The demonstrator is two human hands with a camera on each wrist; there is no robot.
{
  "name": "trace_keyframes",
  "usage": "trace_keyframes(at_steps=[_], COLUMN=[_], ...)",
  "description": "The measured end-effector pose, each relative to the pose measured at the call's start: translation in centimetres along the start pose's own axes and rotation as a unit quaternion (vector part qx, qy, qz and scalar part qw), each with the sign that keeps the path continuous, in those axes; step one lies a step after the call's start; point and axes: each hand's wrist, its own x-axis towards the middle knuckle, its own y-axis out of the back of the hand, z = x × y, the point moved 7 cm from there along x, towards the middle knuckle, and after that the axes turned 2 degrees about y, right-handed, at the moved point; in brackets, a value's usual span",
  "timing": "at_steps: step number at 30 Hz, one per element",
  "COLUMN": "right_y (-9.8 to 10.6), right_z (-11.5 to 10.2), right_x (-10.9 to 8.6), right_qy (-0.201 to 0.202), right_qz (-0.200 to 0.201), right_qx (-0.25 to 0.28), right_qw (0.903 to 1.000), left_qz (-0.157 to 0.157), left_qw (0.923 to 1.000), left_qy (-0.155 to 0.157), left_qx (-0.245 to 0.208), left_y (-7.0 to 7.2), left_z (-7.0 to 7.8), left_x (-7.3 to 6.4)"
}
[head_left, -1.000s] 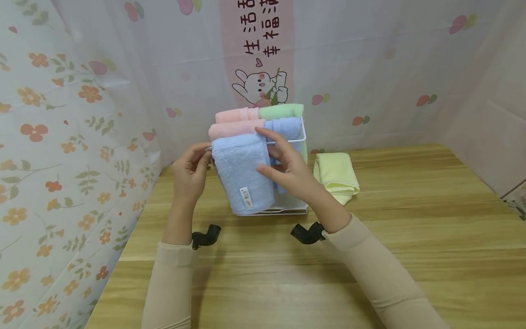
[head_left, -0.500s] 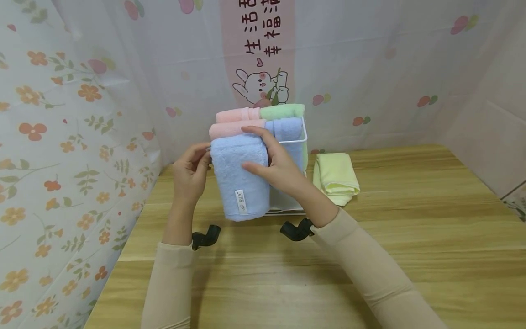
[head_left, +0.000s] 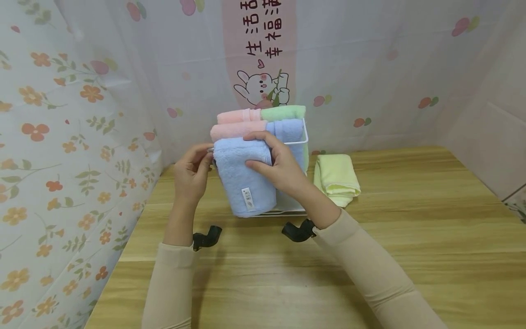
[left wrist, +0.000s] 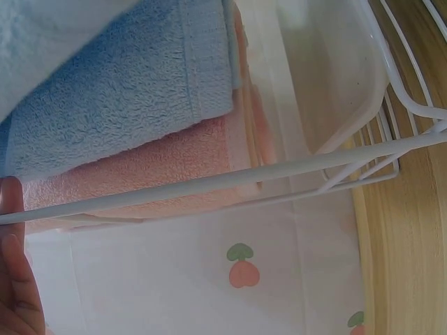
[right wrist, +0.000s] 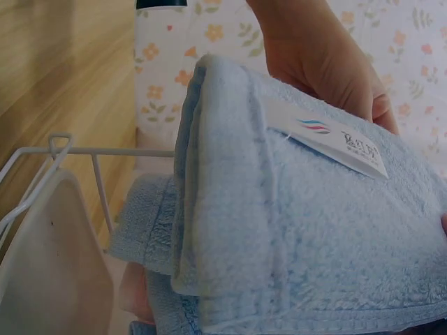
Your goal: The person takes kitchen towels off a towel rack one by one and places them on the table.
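Observation:
A folded blue towel (head_left: 244,180) with a small white label hangs at the front of a white wire rack (head_left: 306,132). My right hand (head_left: 283,169) grips it by its right upper side, thumb across the front and fingers over the top and behind. At the towel's upper left, my left hand (head_left: 191,176) pinches the rack's wire bar (left wrist: 209,185) between thumb and fingertips. Behind stand rolled towels in the rack: pink ones (head_left: 238,131), another blue one (head_left: 289,130) and a green one (head_left: 283,112). The right wrist view shows more blue folds behind the held towel.
A folded yellow towel (head_left: 337,176) lies on the wooden table (head_left: 411,219) to the right of the rack. Inside the rack's base sits a whitish tray (right wrist: 59,265). Patterned curtains (head_left: 370,68) stand close behind and at the left.
My right hand has slid left along the blue towel. The towel's lower end swung down and left, then back slightly to the right. My left hand stays at the rack.

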Motion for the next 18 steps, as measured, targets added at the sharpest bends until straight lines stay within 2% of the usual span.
trace_keyframes(at_steps=[6,11,18], right_y=[0.1,0.4,0.9], right_z=[-0.3,-0.8,-1.8], right_x=[-0.4,-0.6,-0.9], right_qy=[0.006,0.014,0.044], right_qz=[-0.006,0.004,0.0], right_qx=[0.004,0.012,-0.011], right_qw=[1.0,0.9998,0.999], left_qz=[0.003,-0.003,-0.013], left_qw=[1.0,0.9998,0.9996], left_qy=[-0.004,-0.005,-0.013], left_qx=[0.0,-0.019,-0.022], left_y=[0.1,-0.1,-0.3], left_z=[-0.2,-0.2,-0.1], left_x=[-0.2,-0.2,-0.2])
